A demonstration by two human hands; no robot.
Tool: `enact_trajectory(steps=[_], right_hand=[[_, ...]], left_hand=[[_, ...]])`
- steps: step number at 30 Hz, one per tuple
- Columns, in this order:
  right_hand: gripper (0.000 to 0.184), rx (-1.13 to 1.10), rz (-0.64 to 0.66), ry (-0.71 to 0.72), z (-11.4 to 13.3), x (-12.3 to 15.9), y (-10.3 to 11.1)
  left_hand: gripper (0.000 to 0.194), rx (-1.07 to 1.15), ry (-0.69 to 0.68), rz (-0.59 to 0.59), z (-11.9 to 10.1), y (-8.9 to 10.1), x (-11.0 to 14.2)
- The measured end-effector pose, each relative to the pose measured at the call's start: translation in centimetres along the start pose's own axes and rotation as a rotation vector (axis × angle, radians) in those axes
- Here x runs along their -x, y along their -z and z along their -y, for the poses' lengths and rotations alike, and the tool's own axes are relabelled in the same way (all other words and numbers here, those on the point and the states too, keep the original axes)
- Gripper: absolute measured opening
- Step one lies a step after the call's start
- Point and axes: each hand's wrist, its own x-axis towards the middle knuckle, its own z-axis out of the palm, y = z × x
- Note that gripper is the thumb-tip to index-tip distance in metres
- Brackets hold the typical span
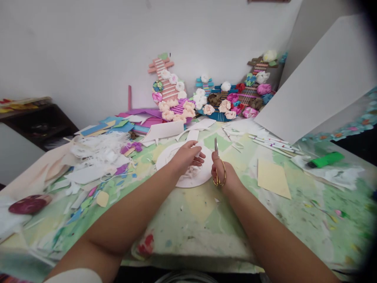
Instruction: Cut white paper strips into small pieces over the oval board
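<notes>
My right hand (224, 175) grips a pair of scissors (216, 146) with gold-coloured handles; the blades point up and away from me and look closed. My left hand (190, 157) is over a round white board (203, 179), its fingers curled. A small pale piece, seemingly paper, shows between the thumb and fingers, partly hidden by them. Thin whitish strips (192, 172) lie on the board below that hand. A gap separates the two hands.
Paper scraps and white shreds (100, 151) cover the table's left side. Decorated guitar-shaped crafts with paper flowers (176, 114) lean on the wall. To the right lie a cream paper square (272, 179), several white sticks (273, 144), a green object (326, 159) and a large white panel (318, 78).
</notes>
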Motion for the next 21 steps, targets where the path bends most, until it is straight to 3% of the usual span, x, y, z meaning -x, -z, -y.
enact_trajectory(steps=[6, 11, 14, 17, 21], right_hand=[[0.036, 0.096, -0.002, 0.015, 1.9, 1.2, 1.3], [0.02, 0.194, 0.352, 0.156, 3.9, 3.9, 0.1], [0.018, 0.301, 0.444, 0.223, 4.5, 5.5, -1.4], [0.012, 0.401, 0.462, 0.275, 4.6, 6.7, -2.8], [0.006, 0.506, 0.464, 0.35, 4.5, 7.9, -3.8]], left_hand=[[0.015, 0.053, -0.078, -0.268, 0.2, 5.5, 2.1], [0.015, 0.026, -0.144, -0.544, 2.3, 10.7, 3.2], [0.014, -0.01, -0.157, -0.651, 3.4, 13.2, 2.8], [0.013, -0.042, -0.19, -0.723, 3.8, 14.7, 2.1], [0.013, -0.073, -0.219, -0.704, 3.8, 14.8, 1.8]])
